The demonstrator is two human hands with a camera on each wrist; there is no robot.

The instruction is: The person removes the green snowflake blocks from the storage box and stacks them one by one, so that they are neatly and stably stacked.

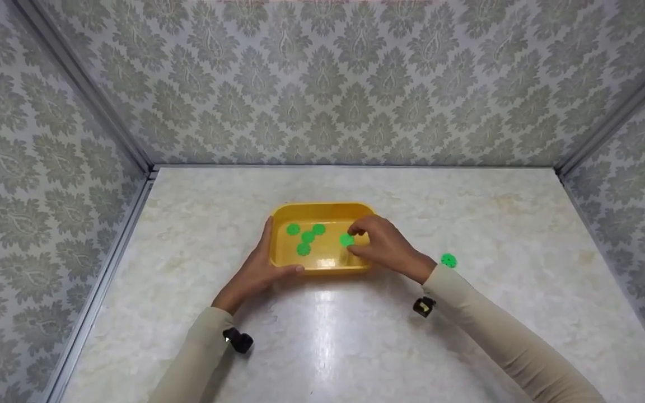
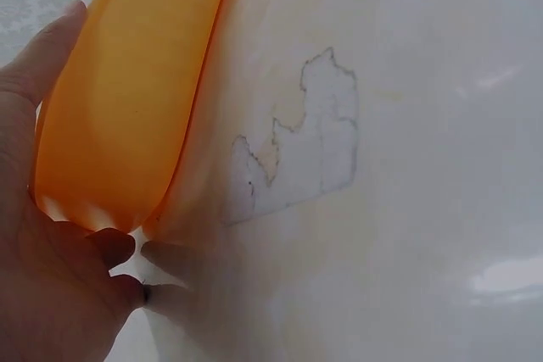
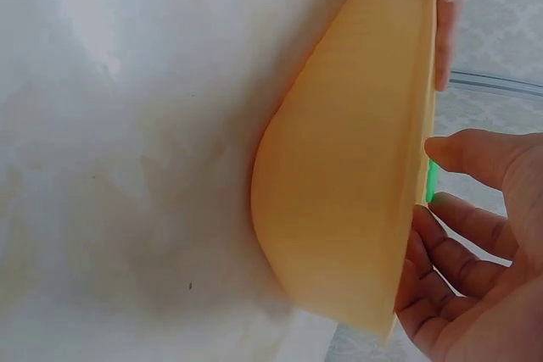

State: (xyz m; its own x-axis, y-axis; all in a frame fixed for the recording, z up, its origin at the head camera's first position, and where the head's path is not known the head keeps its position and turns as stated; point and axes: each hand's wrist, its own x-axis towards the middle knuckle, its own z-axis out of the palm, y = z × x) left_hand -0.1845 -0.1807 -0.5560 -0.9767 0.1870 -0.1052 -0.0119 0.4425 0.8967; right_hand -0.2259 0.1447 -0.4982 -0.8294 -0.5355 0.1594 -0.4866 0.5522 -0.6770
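Note:
A yellow plastic bin point(image 1: 322, 271) sits on the table. My left hand point(image 1: 258, 266) grips its left end, the thumb along the near wall and the fingers on the left side; the left wrist view shows that hand point(image 2: 51, 269) against the bin's wall point(image 2: 140, 91). Over the bin's right part my right hand point(image 1: 384, 243) pinches a green notched disc point(image 1: 346, 240) between thumb and fingertips. In the right wrist view only a green sliver of the disc point(image 3: 433, 180) shows past the rim. Several similar green discs point(image 1: 308, 237) lie on the bin's floor.
One more green notched disc point(image 1: 449, 260) lies on the marbled table point(image 1: 188, 224), right of the bin and close to my right wrist. Patterned panels point(image 1: 322, 84) stand along the back and both sides of the table.

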